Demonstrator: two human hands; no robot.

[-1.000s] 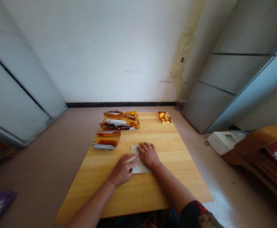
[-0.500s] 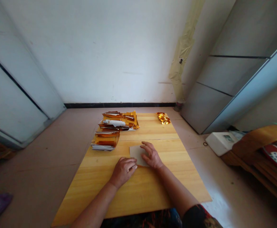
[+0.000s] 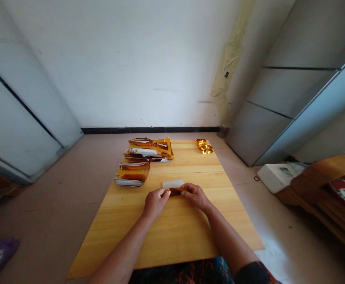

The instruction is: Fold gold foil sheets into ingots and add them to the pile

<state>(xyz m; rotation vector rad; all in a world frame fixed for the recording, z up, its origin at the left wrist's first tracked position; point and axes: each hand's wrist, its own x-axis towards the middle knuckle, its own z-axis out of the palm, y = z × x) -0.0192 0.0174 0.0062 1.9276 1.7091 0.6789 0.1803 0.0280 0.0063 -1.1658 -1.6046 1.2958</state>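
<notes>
Tabletop [image 3: 148, 244]: pale wood with a seam across it, above a pinkish floor [image 3: 71, 185] and before a white wall [image 3: 131, 63].
Left hand [image 3: 155, 203]: thumb and fingers pinched on the left end of a paper sheet [image 3: 172, 183], around the middle of the tabletop.
Right hand [image 3: 196, 196]: fingers bent onto the right end of the same sheet, holding it; the two hands are apart, the sheet between them.
Paper sheet: a pale grey strip on the far side, the nearer part turned up to show a brownish-gold face; whether it is creased or only curled is hard to make out at this size.
Beyond the left hand: a nearer gold bundle [image 3: 134, 172] of layered sheets with white edges, and behind it a larger gold bundle [image 3: 163, 150], both along the tabletop's left side.
Far right corner: shiny crumpled gold foil [image 3: 205, 148], well apart from the hands.
Right of the table: a grey cabinet [image 3: 269, 102], and a white box [image 3: 274, 177] beside wooden furniture [image 3: 317, 177].
Lower left: a purple item [image 3: 2, 254] on the floor.
</notes>
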